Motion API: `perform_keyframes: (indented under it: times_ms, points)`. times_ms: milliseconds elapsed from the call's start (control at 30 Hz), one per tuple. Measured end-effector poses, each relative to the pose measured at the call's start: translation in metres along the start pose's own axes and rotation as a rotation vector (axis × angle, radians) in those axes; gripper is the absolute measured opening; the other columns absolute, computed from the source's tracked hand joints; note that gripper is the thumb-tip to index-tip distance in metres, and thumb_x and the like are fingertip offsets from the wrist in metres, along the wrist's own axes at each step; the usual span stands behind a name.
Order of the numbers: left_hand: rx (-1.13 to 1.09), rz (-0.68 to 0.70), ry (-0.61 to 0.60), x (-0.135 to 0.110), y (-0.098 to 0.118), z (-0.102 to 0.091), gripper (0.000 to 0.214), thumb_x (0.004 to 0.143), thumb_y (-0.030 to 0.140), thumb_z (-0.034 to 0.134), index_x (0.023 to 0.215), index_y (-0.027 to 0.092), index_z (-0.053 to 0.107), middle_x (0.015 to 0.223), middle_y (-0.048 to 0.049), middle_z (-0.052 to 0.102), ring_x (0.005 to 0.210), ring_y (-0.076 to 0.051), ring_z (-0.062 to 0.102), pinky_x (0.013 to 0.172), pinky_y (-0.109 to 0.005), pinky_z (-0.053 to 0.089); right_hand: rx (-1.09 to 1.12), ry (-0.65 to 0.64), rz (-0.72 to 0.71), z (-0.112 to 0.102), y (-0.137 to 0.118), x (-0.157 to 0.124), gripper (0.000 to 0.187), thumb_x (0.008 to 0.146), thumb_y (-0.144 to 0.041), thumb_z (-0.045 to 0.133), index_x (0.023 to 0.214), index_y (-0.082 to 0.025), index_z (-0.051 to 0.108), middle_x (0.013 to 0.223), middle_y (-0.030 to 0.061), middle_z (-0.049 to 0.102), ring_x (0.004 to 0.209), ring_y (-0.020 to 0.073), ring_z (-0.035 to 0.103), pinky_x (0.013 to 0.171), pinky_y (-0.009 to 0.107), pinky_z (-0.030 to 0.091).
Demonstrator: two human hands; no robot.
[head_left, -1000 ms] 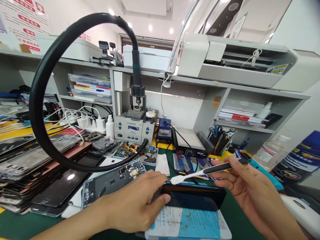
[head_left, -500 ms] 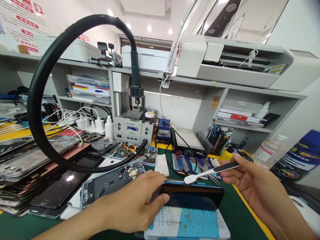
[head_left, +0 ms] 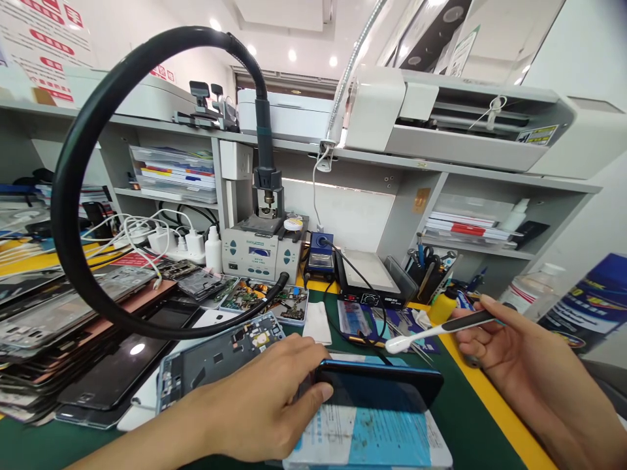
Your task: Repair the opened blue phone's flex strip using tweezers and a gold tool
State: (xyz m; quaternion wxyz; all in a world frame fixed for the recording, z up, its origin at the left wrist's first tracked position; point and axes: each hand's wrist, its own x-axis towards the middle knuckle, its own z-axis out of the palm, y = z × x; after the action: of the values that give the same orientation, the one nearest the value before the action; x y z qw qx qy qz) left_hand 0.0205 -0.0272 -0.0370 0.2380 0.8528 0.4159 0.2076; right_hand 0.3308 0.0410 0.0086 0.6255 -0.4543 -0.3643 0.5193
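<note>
My left hand point(head_left: 274, 395) grips the left end of a dark smartphone point(head_left: 382, 385), thumb on the near face and fingers behind. The phone stands on its long edge on a blue and white box point(head_left: 372, 437). My right hand point(head_left: 514, 346) is closed around the dark handle of a toothbrush point(head_left: 435, 329). Its white head hangs just above the phone's upper edge, apart from it; the bristles are not distinct. Left of the phone, an opened phone body point(head_left: 220, 359) lies partly behind my left hand.
A thick black hose point(head_left: 63, 196) loops over the left side from a hot-air station point(head_left: 262, 251). Stacked phone parts point(head_left: 73, 320) crowd the left. A white cloth point(head_left: 317, 323), tweezers and a heating plate point(head_left: 369, 274) lie behind the phone. Bottles point(head_left: 531, 294) stand at the right.
My right hand has moved right and lifted the toothbrush off the phone's upper edge. The phone has shifted slightly right and down, still in my left hand.
</note>
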Motion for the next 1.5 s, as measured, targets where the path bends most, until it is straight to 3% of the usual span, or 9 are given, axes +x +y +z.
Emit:
perform_keyframes:
  times_ms: [267, 467, 800, 1000, 1233, 1500]
  points:
    - [0.091, 0.122, 0.057, 0.000, 0.000, 0.007, 0.009, 0.099, 0.021, 0.045, 0.090, 0.022, 0.047, 0.089, -0.0036, 0.056, 0.083, -0.020, 0.051, 0.075, -0.035, 0.043, -0.042, -0.045, -0.021, 0.006, 0.002, -0.005, 0.004, 0.081, -0.010, 0.069, 0.077, -0.012, 0.070, 0.066, 0.0108, 0.075, 0.042, 0.0186, 0.067, 0.039, 0.025, 0.062]
    - [0.138, 0.155, 0.069, -0.003, 0.001, 0.009, 0.008, 0.098, 0.019, 0.044, 0.094, 0.021, 0.051, 0.088, -0.0041, 0.058, 0.082, -0.020, 0.053, 0.077, -0.035, 0.044, -0.090, -0.069, -0.065, 0.006, 0.001, -0.009, 0.011, 0.082, -0.016, 0.069, 0.072, -0.011, 0.072, 0.064, 0.0093, 0.073, 0.041, 0.0179, 0.065, 0.037, 0.025, 0.060]
    - [0.243, 0.185, 0.027, -0.004, 0.002, 0.012, 0.013, 0.098, 0.018, 0.043, 0.099, 0.020, 0.056, 0.091, -0.0085, 0.066, 0.092, -0.026, 0.059, 0.089, -0.043, 0.048, -0.111, -0.149, 0.015, 0.003, 0.005, -0.010, 0.012, 0.076, -0.023, 0.080, 0.075, -0.013, 0.074, 0.066, 0.0067, 0.074, 0.041, 0.0174, 0.065, 0.039, 0.024, 0.060]
    - [0.263, 0.225, 0.075, -0.004, 0.003, 0.012, 0.016, 0.095, 0.016, 0.046, 0.103, 0.022, 0.058, 0.090, -0.0081, 0.068, 0.090, -0.025, 0.063, 0.091, -0.040, 0.051, -0.113, -0.204, 0.055, 0.005, 0.010, -0.011, 0.019, 0.075, -0.031, 0.087, 0.078, -0.016, 0.075, 0.069, 0.0058, 0.077, 0.045, 0.0176, 0.068, 0.041, 0.023, 0.061]
    - [0.297, 0.357, 0.199, -0.005, -0.002, 0.018, 0.021, 0.093, 0.010, 0.046, 0.107, 0.019, 0.058, 0.086, -0.0062, 0.066, 0.084, -0.024, 0.063, 0.084, -0.039, 0.054, -0.120, -0.302, 0.150, 0.011, 0.017, -0.018, 0.030, 0.073, -0.040, 0.090, 0.076, -0.012, 0.077, 0.059, 0.0119, 0.076, 0.047, 0.0180, 0.071, 0.047, 0.019, 0.062]
    - [0.355, 0.377, 0.207, -0.003, -0.002, 0.020, 0.016, 0.091, 0.009, 0.047, 0.096, 0.016, 0.060, 0.082, -0.0065, 0.064, 0.077, -0.024, 0.059, 0.075, -0.040, 0.055, -0.102, -0.277, 0.181, 0.016, 0.023, -0.021, 0.030, 0.067, -0.037, 0.095, 0.075, -0.014, 0.078, 0.061, 0.0118, 0.078, 0.049, 0.0175, 0.073, 0.047, 0.017, 0.062]
